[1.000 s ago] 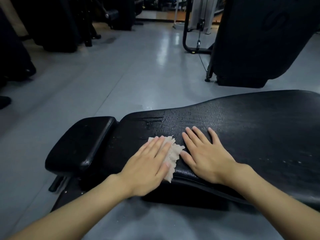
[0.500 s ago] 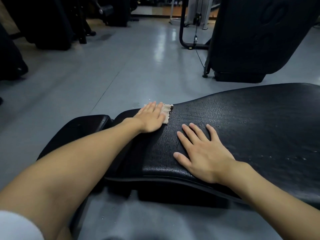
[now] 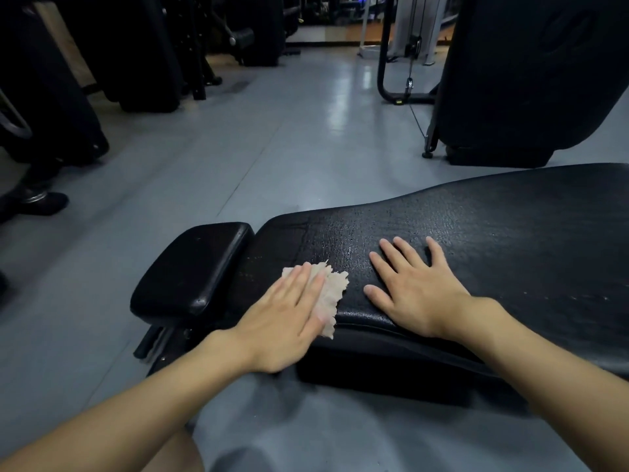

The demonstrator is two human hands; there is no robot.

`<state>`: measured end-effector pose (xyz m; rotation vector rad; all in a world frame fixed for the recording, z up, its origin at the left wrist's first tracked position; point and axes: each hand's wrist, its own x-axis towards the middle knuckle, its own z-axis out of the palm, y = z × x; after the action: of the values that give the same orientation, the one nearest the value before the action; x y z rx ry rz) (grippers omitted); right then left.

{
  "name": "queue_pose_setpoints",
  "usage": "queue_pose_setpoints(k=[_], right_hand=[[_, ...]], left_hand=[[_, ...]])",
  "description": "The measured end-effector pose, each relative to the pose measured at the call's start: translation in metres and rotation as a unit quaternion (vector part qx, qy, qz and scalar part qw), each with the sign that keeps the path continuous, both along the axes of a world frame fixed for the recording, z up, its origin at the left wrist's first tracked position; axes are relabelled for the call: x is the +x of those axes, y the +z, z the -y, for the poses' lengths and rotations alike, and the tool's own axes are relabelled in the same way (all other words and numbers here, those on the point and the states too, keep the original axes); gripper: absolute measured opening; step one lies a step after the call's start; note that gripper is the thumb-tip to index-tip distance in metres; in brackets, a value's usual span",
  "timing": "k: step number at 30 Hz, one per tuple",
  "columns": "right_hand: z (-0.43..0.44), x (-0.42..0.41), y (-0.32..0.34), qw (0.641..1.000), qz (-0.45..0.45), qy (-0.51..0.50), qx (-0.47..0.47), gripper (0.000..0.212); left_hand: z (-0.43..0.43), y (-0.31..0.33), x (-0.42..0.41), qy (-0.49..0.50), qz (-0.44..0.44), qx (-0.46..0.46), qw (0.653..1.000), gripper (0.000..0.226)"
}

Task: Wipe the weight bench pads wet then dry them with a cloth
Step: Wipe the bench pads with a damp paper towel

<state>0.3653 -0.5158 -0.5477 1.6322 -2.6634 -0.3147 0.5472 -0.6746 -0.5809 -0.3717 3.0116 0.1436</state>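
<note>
A long black bench pad (image 3: 510, 240) runs from the middle of the view to the right edge, its surface speckled with wet sheen. A smaller black pad (image 3: 194, 267) adjoins it on the left. My left hand (image 3: 289, 315) presses flat with straight fingers on a crumpled beige cloth (image 3: 332, 291) at the near left end of the long pad. My right hand (image 3: 415, 287) lies flat on the long pad just right of the cloth, fingers spread, holding nothing.
Grey floor (image 3: 272, 148) stretches ahead. A large black upright machine pad (image 3: 531, 80) stands at the back right beside a cable frame (image 3: 391, 73). Dark gym machines (image 3: 143, 52) line the back left. A dark shoe (image 3: 41, 202) shows at the left edge.
My left hand has pulled the cloth back from the far edge of the long pad to its near edge. My right hand has stayed flat on the pad.
</note>
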Motion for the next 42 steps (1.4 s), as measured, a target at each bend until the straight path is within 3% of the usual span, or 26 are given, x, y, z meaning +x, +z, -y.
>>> queue_pose_setpoints(k=[5, 10, 15, 24, 32, 38, 42], right_hand=[[0.022, 0.001, 0.004, 0.998, 0.054, 0.022, -0.024, 0.068], [0.029, 0.001, -0.009, 0.999, 0.039, 0.030, -0.004, 0.092], [0.027, 0.004, -0.012, 0.999, 0.025, 0.032, -0.007, 0.093], [0.029, 0.005, -0.012, 0.999, 0.029, 0.022, -0.017, 0.092], [0.026, 0.008, -0.011, 1.000, 0.023, 0.020, -0.001, 0.094], [0.026, 0.010, -0.007, 1.000, 0.017, 0.020, 0.008, 0.093], [0.035, 0.010, 0.000, 0.999, 0.025, 0.022, 0.004, 0.065]], left_hand=[[-0.001, -0.008, -0.003, 0.017, -0.038, -0.010, 0.999, 0.075], [0.014, -0.010, -0.016, 0.012, -0.036, 0.003, 0.999, 0.076], [0.049, -0.006, -0.063, 0.069, -0.002, 0.062, 0.996, 0.061], [0.100, -0.003, -0.139, 0.136, 0.008, 0.087, 0.987, 0.061], [0.060, -0.004, -0.064, 0.102, -0.006, 0.107, 0.989, 0.059], [0.025, -0.004, 0.009, 0.067, 0.007, 0.066, 0.996, 0.060], [0.020, -0.008, 0.018, 0.082, -0.010, 0.053, 0.995, 0.060]])
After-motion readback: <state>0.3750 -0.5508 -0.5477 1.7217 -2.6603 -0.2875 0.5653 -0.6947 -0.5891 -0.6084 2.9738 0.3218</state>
